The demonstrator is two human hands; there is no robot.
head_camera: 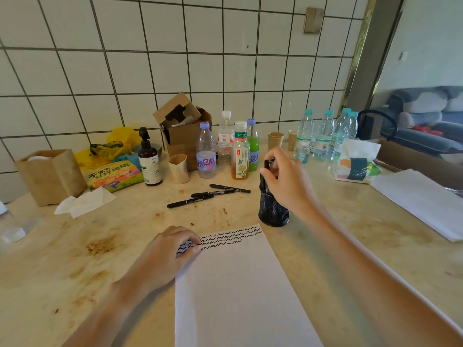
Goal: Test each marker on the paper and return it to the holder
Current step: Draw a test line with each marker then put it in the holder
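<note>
— Right hand (283,179) first: what has it got?

— Its fingers are curled round the top of a black marker (267,164), pinching it near the cap. That marker stands upright in the black mesh holder (273,211), which sits directly under the hand.

— And the left hand (168,249)?

— It rests on the upper left corner of the white paper (240,291), fingers bent, tips pressing on the sheet. It grips nothing that I can see.

— Where does the paper lie between them?

— It runs from the left hand's fingertips toward the viewer, and its far right corner comes just beside the holder's base. Rows of black squiggles (225,239) cross the top edge, starting right at the left fingers.

— Any markers outside the holder?

— Three loose markers (208,195), black and capped, lie on the stained counter (75,246) beyond the left hand and to the left of the right hand, close together, roughly side by side.

— Beyond the right hand?

— A cluster of drink bottles (225,149) and a paper cup (275,140) stand against the tiled wall. Farther left of them are an open cardboard box (183,131) and a dark pump bottle (149,161).
</note>
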